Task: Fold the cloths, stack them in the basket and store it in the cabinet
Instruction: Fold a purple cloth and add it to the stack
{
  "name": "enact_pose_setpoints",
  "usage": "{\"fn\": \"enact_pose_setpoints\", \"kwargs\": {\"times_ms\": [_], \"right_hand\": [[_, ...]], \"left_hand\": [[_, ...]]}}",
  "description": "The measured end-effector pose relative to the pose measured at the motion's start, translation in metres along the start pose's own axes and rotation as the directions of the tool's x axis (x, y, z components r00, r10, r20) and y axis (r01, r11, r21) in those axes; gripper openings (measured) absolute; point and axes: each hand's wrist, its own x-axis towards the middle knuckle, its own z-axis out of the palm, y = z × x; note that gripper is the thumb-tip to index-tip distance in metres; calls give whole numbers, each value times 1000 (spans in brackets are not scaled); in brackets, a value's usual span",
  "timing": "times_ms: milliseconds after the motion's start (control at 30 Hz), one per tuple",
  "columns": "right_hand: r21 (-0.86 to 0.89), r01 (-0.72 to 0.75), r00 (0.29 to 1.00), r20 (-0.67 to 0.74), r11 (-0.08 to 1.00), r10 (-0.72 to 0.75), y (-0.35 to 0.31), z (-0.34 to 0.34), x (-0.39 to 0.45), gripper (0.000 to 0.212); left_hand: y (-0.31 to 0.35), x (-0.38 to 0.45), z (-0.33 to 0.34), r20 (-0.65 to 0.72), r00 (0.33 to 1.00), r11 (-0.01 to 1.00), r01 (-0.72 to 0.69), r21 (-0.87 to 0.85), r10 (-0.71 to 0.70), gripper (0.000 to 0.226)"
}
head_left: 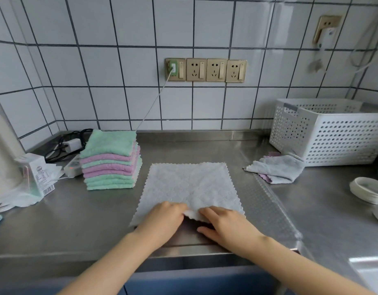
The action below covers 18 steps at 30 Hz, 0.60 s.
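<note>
Both your forearms reach forward from the lower edge of the view and angle inward, so your hands sit close together at the middle. Your left hand [162,218] lies palm down with the back of it toward you, its fingers curled over at the tips and pinching the near edge of the grey cloth [190,186], which lifts slightly there. Your right hand [224,224] is also palm down, just beside the left, its fingers bent onto the same edge and its thumb stretched out low toward the left hand. Your wrists are straight and both arms are bare.
</note>
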Motion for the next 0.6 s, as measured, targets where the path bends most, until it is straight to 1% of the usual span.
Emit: {"fn": "enact_pose_setpoints", "kwargs": {"times_ms": [33, 100, 167, 200, 267, 300, 367, 467, 500, 567, 600], "right_hand": [[17, 3, 1000, -7, 1000, -3, 1, 0, 0, 39], [35, -3, 999, -39, 999, 4, 8, 1, 0, 39], [33, -39, 997, -69, 999, 41, 22, 0, -2, 44], [29, -47, 995, -81, 998, 50, 28, -3, -5, 47], [12, -36, 991, -129, 999, 37, 41, -8, -17, 53], [21, -24, 991, -133, 1000, 26, 46, -10, -24, 54], [65, -17, 996, -84, 998, 22, 51, -13, -36, 49], [155, 11, 999, -42, 988, -4, 62, -12, -50, 32], [179, 18, 1000, -26, 984, -14, 63, -13, -54, 30], [243, 37, 999, -14, 969, -34, 65, -12, -63, 42], [278, 38, 999, -24, 960, -32, 66, -11, -66, 46]], "left_hand": [[-3, 1, -3, -15, 998, 990, 56, -126, -58, 17], [-9, 0, -9, -48, 992, 949, 98, -299, -118, 18], [-20, -7, -13, -21, 993, 924, 97, -370, -112, 14], [-25, -12, -14, 8, 996, 930, 86, -358, -89, 15], [-40, -27, -15, 46, 998, 964, 60, -258, -50, 32], [-48, -34, -15, 52, 998, 977, 37, -211, -26, 35], [-62, -49, -14, 52, 999, 984, -5, -177, 14, 36], [-74, -66, -17, 9, 998, 981, -65, -183, 68, 28], [-74, -73, -19, 3, 997, 978, -80, -190, 82, 35], [-72, -83, -21, -30, 992, 975, -123, -186, 120, 53], [-70, -88, -22, -61, 988, 976, -152, -158, 144, 54]]}}
